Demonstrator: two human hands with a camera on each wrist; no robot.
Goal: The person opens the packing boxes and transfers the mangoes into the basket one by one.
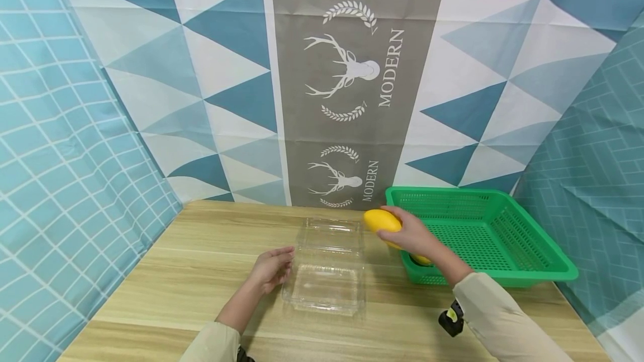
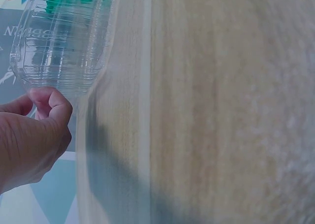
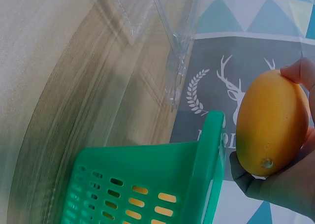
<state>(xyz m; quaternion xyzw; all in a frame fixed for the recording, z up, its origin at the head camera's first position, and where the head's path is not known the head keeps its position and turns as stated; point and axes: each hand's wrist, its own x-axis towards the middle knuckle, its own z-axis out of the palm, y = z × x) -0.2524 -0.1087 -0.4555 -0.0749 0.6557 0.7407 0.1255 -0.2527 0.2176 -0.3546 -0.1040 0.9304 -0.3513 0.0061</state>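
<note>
In the head view a yellow mango (image 1: 380, 220) is held by my right hand (image 1: 410, 233), above the near-left rim of the green basket. The right wrist view shows this mango (image 3: 271, 123) with the thumb and fingers round its sides. A clear plastic clamshell container (image 1: 329, 286) lies opened out on the table, its lid (image 1: 333, 234) toward the wall. At its left edge, my left hand (image 1: 274, 268) has curled fingers. In the left wrist view, thumb and forefinger pinch at the edge of the clear container (image 2: 64, 47).
The green slotted basket (image 1: 545, 239) stands at the right of the wooden table (image 1: 201, 261). Inside its near-left corner another yellow thing (image 1: 421, 260) shows partly, mostly hidden by my right arm. A patterned cloth wall (image 1: 352, 127) rises behind the table.
</note>
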